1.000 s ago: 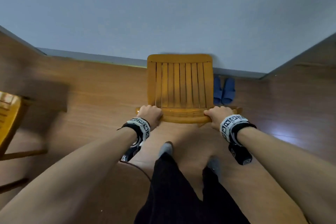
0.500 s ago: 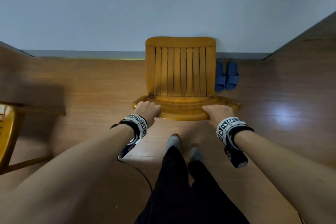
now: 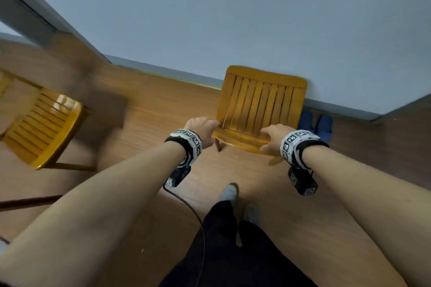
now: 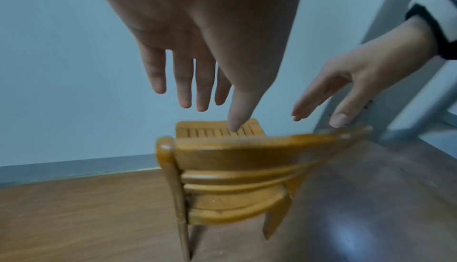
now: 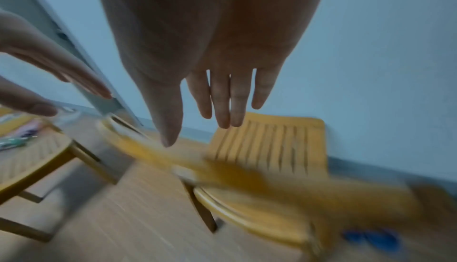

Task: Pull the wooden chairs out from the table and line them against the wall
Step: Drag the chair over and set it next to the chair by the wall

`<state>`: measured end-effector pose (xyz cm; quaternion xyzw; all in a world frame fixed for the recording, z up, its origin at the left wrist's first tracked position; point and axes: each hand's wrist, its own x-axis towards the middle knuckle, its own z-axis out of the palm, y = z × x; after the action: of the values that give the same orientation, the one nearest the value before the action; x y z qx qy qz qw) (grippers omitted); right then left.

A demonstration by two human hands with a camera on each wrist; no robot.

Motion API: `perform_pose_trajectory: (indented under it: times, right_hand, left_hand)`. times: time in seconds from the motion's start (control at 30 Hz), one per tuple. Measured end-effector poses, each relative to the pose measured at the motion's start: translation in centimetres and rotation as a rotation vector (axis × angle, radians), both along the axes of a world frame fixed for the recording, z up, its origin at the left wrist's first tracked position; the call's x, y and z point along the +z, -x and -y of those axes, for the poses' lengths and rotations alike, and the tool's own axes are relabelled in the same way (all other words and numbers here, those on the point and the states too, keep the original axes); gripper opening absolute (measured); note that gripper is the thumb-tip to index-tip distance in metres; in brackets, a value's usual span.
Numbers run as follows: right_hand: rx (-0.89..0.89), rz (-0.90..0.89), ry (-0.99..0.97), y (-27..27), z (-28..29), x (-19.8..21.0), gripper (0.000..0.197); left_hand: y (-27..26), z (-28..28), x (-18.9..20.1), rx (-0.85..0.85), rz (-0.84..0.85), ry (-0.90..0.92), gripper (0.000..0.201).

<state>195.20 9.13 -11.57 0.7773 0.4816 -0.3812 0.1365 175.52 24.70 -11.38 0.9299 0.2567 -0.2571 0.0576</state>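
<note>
Head view: chair sits seat-front against the wall, parked where it belongs. Left hand and right hand hover over its backrest, fingers straight, gripping nothing, likely letting go.

Left hand fills the upper frame, palm to the camera, fingers straight and spread, thumb pointing down; it holds nothing. Below it stands a wooden chair, blurred, seen from behind its curved top rail, slatted seat beyond facing a pale blue wall. Right hand reaches in from the right, fingers extended, thumb tip just above the rail's right end; contact cannot be told. Wood floor below, grey baseboard along the wall.
</note>
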Motion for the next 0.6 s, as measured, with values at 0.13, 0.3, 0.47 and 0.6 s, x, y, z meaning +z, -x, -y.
perform_pose_trajectory:
  times: [0.13, 0.3, 0.47, 0.6]
  right_hand:
    - [0.167, 0.061, -0.141, 1.4, -6.1, 5.3, 0.068]
    - [0.314, 0.076, -0.287, 6.0, -15.0, 10.7, 0.068]
    - [0.510, 0.089, -0.366, 12.8, -24.8, 14.1, 0.057]
    - [0.635, 0.120, -0.420, 18.4, -32.9, 15.9, 0.058]
  left_hand:
    - [4.1, -2.5, 5.2, 0.180, 0.034, -0.056, 0.051]
    - [11.4, -6.8, 11.1, 0.401, 0.069, -0.145, 0.055]
    - [19.8, -11.6, 14.8, 0.632, 0.119, -0.223, 0.059]
    - [26.5, -16.9, 16.6, 0.783, 0.142, -0.267, 0.063]
